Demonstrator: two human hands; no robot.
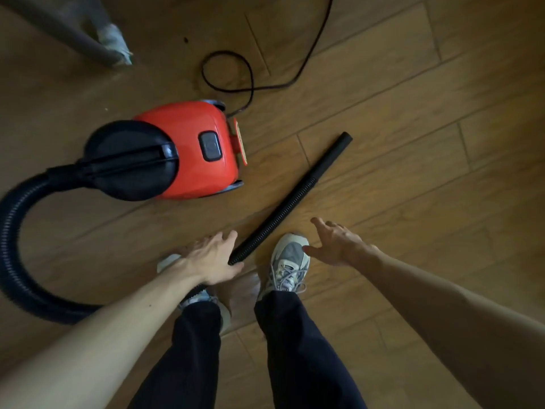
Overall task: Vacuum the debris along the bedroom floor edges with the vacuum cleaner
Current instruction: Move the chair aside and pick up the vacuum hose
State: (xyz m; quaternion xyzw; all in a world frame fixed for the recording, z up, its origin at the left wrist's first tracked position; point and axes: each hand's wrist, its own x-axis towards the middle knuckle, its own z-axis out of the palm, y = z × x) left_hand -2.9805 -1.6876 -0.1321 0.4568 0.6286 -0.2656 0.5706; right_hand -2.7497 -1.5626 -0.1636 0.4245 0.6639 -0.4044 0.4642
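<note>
A red and black canister vacuum cleaner (pixel 188 149) stands on the wooden floor left of centre. Its black ribbed hose (pixel 17 231) loops round the left side, passes under my left arm and runs diagonally up to the right, ending in a smooth black nozzle tube (pixel 336 152). My left hand (pixel 209 258) lies over the hose near my feet, fingers fairly straight and pointing along it, thumb beside it. I cannot tell whether it touches the hose. My right hand (pixel 336 243) hovers above my right shoe with fingers spread, holding nothing.
The black power cord (pixel 250 81) loops on the floor behind the vacuum and runs off the top edge. A grey furniture leg with a wrapped foot (pixel 115 42) stands at the top left. My two feet in grey sneakers (pixel 289 261) stand at the bottom centre.
</note>
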